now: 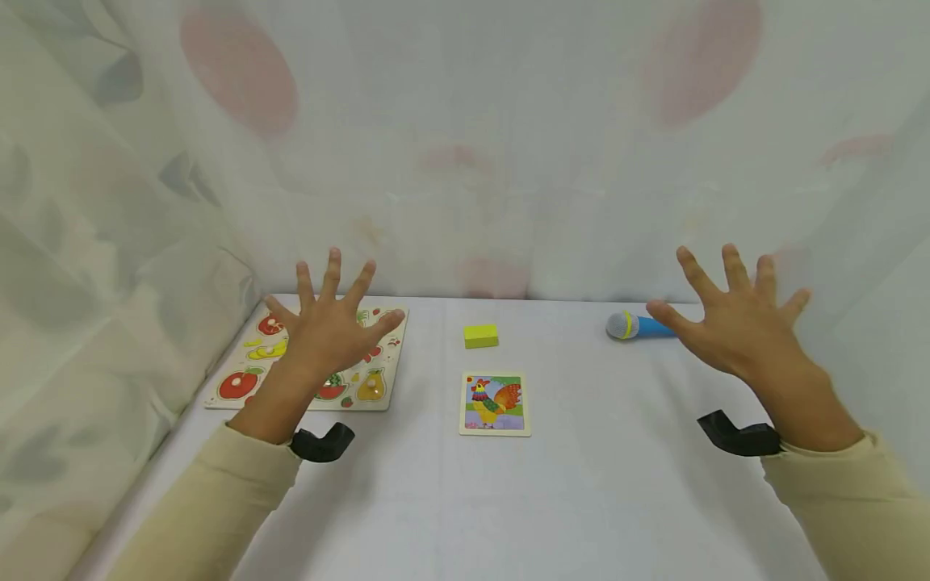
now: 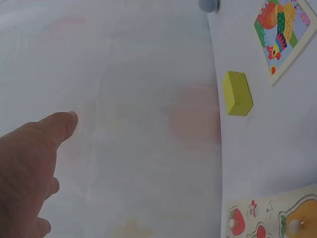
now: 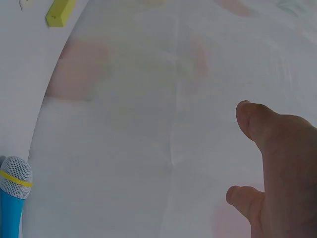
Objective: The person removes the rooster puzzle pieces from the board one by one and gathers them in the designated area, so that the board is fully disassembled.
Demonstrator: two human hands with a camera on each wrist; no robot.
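Both hands spread, holding nothing — left hand (image 1: 327,327) hovers over fruit puzzle (image 1: 308,359); right hand (image 1: 734,323) nearest toy microphone (image 1: 639,326), its long axis left-right.

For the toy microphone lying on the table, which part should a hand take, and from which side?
Probably the blue handle of the toy microphone, taken from above with the right hand, which hovers open beside it. It lies flat, grey head toward the yellow block, so the handle points to that hand. The slim shaft looks easier to wrap than the rounded head.
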